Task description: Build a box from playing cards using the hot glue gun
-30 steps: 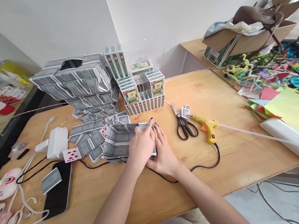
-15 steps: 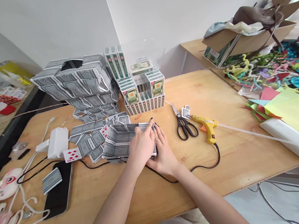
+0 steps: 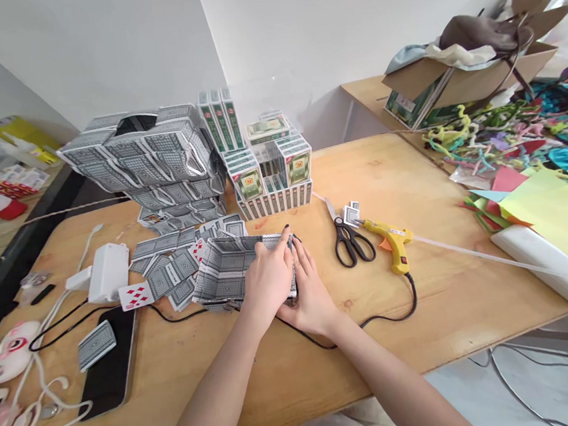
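Observation:
A shallow open box made of playing cards [image 3: 227, 272], grey patterned backs showing, sits on the table in front of me. My left hand [image 3: 268, 275] reaches over its right end, the index finger stretched along the wall's rim and the other fingers curled inside. Against the outside of that same wall lies my right hand [image 3: 313, 294], fingers long and close together, thumb near the bottom corner. Between them the two hands pinch the end wall, which they mostly hide. Loose playing cards [image 3: 174, 270] are spread left of the box, a few face up.
Black-handled scissors [image 3: 349, 240] and a yellow glue gun [image 3: 395, 242] with its cord lie to the right. Behind stand a large playing-card structure [image 3: 143, 159] and stacked card packs [image 3: 275, 197]. A phone [image 3: 110, 363], a white adapter [image 3: 110, 271] and cables are at left; coloured paper [image 3: 555, 207] at right.
The view has shifted very slightly. Both hands keep their place on the box's right end, and nothing else has visibly moved.

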The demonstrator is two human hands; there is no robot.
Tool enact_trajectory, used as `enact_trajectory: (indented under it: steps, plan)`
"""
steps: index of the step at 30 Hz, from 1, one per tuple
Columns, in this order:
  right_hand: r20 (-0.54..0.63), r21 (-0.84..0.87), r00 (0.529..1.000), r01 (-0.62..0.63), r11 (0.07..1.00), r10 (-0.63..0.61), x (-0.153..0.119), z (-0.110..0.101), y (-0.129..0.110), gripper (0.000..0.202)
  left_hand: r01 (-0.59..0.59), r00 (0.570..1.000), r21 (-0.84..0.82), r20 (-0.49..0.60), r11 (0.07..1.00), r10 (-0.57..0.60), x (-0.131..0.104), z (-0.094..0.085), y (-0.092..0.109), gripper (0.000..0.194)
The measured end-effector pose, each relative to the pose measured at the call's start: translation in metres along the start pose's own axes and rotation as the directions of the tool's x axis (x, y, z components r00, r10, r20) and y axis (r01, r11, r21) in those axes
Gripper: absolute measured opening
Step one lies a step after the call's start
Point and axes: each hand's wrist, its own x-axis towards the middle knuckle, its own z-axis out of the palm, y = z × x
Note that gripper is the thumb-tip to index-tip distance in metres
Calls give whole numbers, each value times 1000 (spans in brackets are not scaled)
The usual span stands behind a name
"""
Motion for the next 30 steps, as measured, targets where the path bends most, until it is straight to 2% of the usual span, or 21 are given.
enact_trajectory:
  steps: [11,19,25,30]
  plan:
    - [27,11,999,-28,1000,27,0,-1,0,97,-24,999,-119,-46,993,18,2,2,-3,45]
    - [4,11,1000,-19,1000,19,1,-1,0,96,-26,998,-193,-53,981,16,5,0,-3,41]
    - [14,-10,1000,-13,1000,13,1,0,-1,92,1,1000,-169,-15,986,-4,9,-6,2,39]
    - [20,-7,1000,-20,1000,20,0,1,1,90,34,997,-122,-62,992,-42,11,-4,9,38]
